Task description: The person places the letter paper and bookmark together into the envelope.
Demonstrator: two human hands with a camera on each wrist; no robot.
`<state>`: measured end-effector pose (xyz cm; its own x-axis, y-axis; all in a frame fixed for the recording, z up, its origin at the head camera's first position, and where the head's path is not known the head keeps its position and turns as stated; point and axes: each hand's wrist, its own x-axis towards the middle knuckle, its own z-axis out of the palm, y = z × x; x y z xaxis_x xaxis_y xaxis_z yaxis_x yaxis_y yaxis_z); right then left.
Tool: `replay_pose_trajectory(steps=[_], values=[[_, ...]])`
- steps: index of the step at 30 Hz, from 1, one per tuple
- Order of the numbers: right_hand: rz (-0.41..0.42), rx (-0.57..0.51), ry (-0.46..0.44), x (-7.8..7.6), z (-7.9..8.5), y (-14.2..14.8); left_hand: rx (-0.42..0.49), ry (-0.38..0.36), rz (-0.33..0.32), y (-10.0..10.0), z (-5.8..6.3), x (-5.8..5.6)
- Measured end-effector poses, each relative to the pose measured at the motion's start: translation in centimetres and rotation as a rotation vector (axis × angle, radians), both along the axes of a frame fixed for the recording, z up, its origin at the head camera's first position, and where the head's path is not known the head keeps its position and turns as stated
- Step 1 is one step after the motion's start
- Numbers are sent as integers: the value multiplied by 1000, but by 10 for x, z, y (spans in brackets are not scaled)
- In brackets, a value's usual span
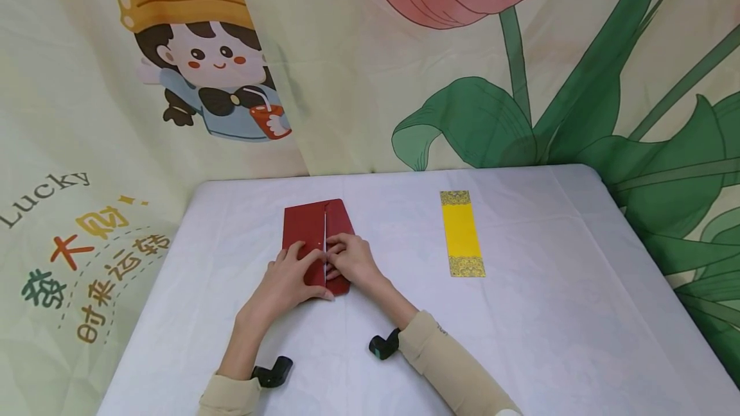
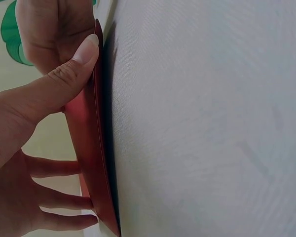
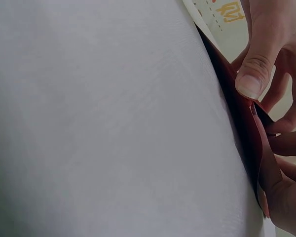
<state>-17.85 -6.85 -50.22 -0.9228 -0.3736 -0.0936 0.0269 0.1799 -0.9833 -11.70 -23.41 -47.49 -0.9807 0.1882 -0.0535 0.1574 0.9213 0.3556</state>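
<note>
A red paper envelope lies on the white table, its flap spread to the right and a thin pale line running along its mouth. My left hand holds the body of the envelope, fingers spread over it and index fingertip at the mouth. Its thumb rests on the near edge. At the mouth and flap, the curled fingers of my right hand grip the paper right beside the left index finger. In the right wrist view the mouth gapes slightly. Some right fingertips are hidden behind the paper.
To the right lies a flat yellow strip with patterned gold bands at both ends. The white cloth-covered table reaches back to a printed curtain. Black wrist cameras sit at both cuffs.
</note>
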Motion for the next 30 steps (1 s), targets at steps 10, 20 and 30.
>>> replay_pose_trajectory(steps=[10,20,30], values=[[-6,16,13,-2,-3,0,-19,4,-8,4,1,-2],[9,-12,-18,0,-1,6,-4,3,-2,4,1,-1],[-24,-25,-22,4,2,26,6,-1,-3,5,0,-3]])
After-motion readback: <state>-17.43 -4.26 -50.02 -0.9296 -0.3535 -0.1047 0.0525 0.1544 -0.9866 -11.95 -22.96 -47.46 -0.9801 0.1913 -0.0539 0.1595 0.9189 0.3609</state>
